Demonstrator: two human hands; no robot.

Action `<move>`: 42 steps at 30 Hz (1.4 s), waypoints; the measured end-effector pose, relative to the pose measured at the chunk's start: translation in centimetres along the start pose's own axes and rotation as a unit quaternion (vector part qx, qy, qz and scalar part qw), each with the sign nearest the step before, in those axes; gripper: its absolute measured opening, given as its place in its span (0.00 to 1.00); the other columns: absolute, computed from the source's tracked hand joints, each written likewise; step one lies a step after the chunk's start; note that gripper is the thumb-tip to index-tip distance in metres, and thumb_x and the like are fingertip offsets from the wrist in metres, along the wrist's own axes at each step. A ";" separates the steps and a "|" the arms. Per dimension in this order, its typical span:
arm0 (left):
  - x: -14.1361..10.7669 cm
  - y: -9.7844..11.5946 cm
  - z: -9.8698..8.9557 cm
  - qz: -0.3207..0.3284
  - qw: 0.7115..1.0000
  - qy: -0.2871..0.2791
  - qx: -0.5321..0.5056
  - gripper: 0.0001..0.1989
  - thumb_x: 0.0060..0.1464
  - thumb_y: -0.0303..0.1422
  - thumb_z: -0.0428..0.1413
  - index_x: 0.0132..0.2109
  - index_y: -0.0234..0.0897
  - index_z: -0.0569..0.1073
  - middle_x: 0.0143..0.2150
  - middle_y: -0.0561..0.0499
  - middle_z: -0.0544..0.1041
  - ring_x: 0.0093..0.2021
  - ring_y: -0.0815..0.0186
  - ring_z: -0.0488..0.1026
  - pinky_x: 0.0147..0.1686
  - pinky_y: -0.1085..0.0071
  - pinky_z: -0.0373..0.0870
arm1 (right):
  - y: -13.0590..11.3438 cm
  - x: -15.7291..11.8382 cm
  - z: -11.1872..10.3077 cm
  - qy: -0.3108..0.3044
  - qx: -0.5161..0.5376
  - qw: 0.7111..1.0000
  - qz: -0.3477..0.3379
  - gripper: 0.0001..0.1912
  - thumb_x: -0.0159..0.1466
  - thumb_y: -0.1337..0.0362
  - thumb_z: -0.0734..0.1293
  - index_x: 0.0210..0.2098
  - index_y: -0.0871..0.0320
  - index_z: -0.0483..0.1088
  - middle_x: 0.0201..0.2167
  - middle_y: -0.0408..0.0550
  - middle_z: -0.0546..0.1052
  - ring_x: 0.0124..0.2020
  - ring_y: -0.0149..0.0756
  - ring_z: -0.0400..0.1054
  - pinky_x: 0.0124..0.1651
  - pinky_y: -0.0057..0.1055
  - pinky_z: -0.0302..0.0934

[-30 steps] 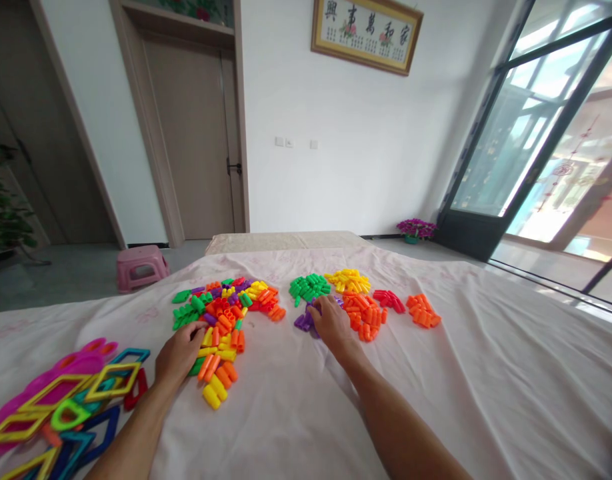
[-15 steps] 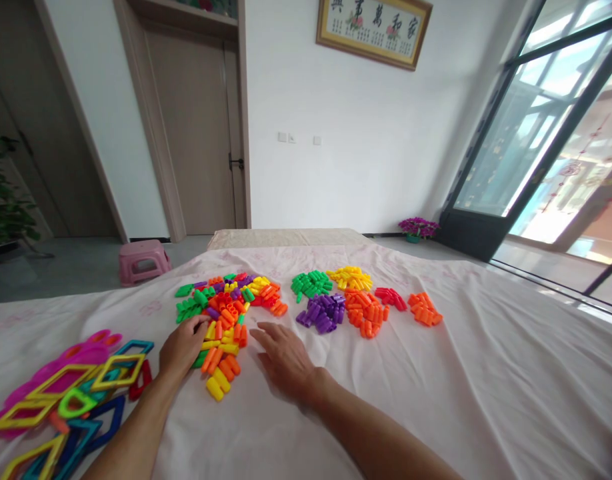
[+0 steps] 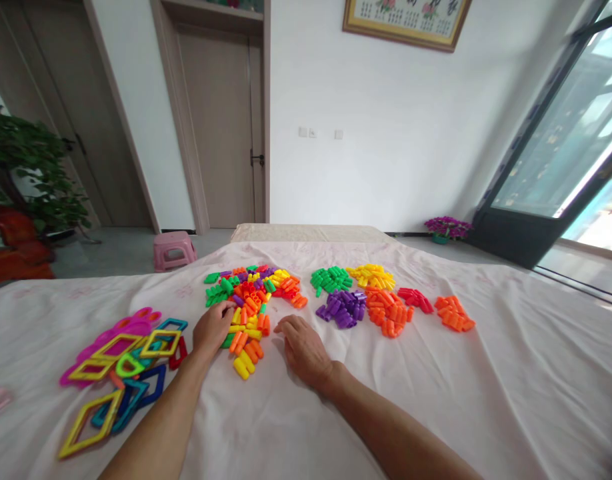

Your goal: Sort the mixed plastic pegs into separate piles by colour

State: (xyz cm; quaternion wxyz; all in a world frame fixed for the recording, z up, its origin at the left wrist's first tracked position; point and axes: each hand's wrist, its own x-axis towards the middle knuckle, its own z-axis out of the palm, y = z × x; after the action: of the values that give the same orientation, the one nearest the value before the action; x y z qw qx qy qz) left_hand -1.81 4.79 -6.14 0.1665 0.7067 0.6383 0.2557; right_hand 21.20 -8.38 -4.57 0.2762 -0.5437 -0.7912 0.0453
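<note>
A mixed pile of small plastic tube-shaped building blocks, in red, orange, yellow, green and purple, spreads over the cloth. At its left edge, my left hand rests with its fingers bent and close together against the blocks; what they hold, if anything, is hidden. To the right of the pile lies my right hand, palm down and open, fingers slightly curved and apart from the blocks. Two yellow blocks form the pile's near end. Further right are single-colour groups: green blocks, yellow blocks, purple blocks and orange blocks.
Red blocks and another orange group lie at the right. Left of my left arm are diamond-shaped plastic frames and a pink plastic piece. A pale cloth covers the table. A pink stool stands beyond it.
My view has turned left, so everything sits further right in the picture. My right hand's fingers look a little more bent. My left hand stays at the pile's left edge.
</note>
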 end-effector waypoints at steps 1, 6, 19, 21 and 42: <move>0.0 0.0 0.0 0.004 1.000 0.000 -0.003 0.17 0.63 0.39 0.47 0.49 0.44 0.78 0.53 0.50 0.80 0.49 0.60 0.76 0.40 0.70 0.66 | 0.1 0.1 0.2 0.008 -0.004 1.000 -0.014 0.20 0.67 0.73 0.60 0.56 0.56 0.68 0.58 0.55 0.71 0.57 0.41 0.65 0.59 0.39 0.61; -0.3 0.4 -0.1 0.035 0.999 -0.008 -0.013 0.16 0.63 0.38 0.47 0.48 0.44 0.78 0.50 0.51 0.81 0.48 0.61 0.76 0.41 0.70 0.66 | 0.2 1.0 0.6 -0.026 -0.007 0.996 -0.086 0.26 0.69 0.63 0.63 0.66 0.52 0.57 0.67 0.56 0.61 0.65 0.44 0.58 0.63 0.42 0.58; 0.1 -0.3 0.4 0.024 0.999 -0.026 0.019 0.20 0.63 0.43 0.45 0.51 0.46 0.77 0.54 0.51 0.80 0.48 0.58 0.76 0.39 0.69 0.65 | 0.5 0.5 0.2 0.023 0.007 0.997 -0.072 0.14 0.70 0.61 0.61 0.55 0.54 0.68 0.55 0.52 0.73 0.55 0.38 0.66 0.57 0.35 0.59; 0.2 -0.5 0.5 0.022 0.999 -0.026 0.023 0.20 0.63 0.43 0.45 0.52 0.46 0.77 0.54 0.50 0.80 0.48 0.57 0.76 0.38 0.69 0.65 | 0.3 0.5 0.3 -0.010 -0.017 0.998 -0.066 0.11 0.71 0.60 0.61 0.49 0.54 0.71 0.49 0.50 0.76 0.51 0.37 0.68 0.54 0.34 0.60; 1.4 -1.4 1.0 0.018 0.999 -0.032 0.021 0.20 0.61 0.45 0.47 0.49 0.44 0.79 0.50 0.48 0.81 0.45 0.57 0.78 0.38 0.69 0.68 | 3.6 -2.2 -5.3 -0.039 -0.096 0.983 0.154 0.10 0.64 0.68 0.66 0.43 0.56 0.76 0.42 0.50 0.77 0.43 0.38 0.69 0.42 0.31 0.59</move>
State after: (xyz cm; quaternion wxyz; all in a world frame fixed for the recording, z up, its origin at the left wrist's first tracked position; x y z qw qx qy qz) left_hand -2.36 6.42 -7.54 0.1670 0.7293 0.6250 0.2225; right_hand 27.34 -10.09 -2.25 0.1817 -0.6811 -0.7085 0.0324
